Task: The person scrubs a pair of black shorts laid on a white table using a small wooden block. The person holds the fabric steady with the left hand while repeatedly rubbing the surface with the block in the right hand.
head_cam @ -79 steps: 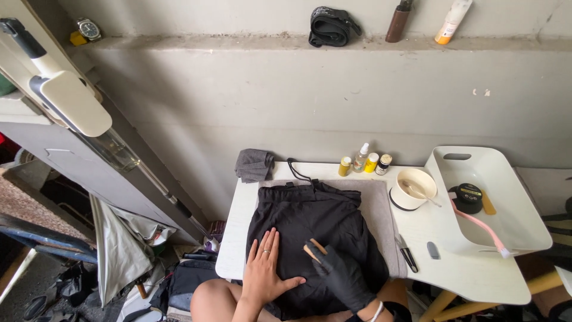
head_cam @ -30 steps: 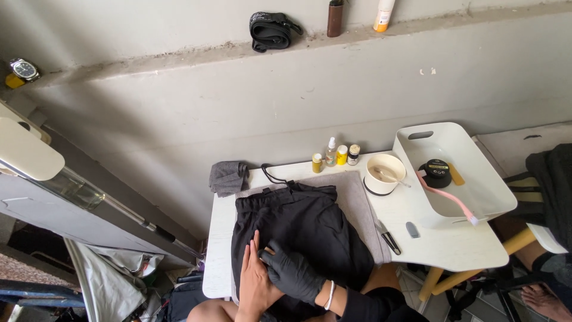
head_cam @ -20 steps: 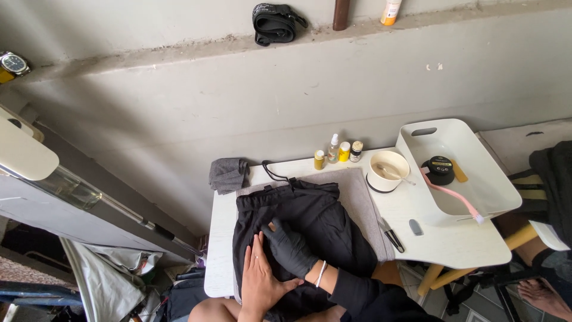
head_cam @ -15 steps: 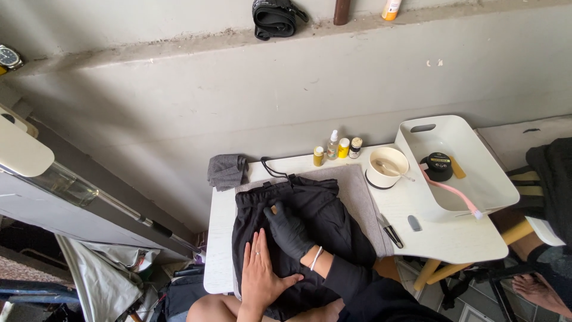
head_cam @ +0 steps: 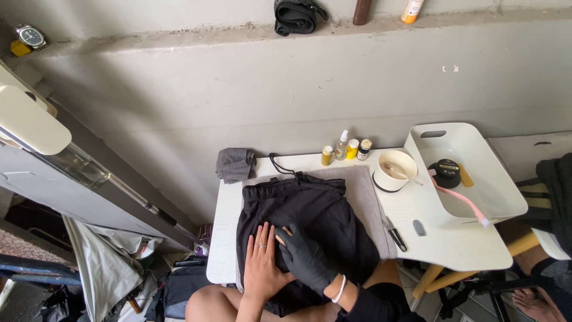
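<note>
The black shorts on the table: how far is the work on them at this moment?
Done: the black shorts lie spread flat on a grey towel. In hand: the bare left hand presses on the cloth, and the right hand, in a black glove, rests flat beside it, touching it. Left: the bowl with a spoon and the small bottles stand untouched, so any cleaning looks not yet begun.

Grey concrete wall (head_cam: 250, 107) with ledge (head_cam: 179, 37) behind small white table (head_cam: 459, 250), in daylight.
</note>
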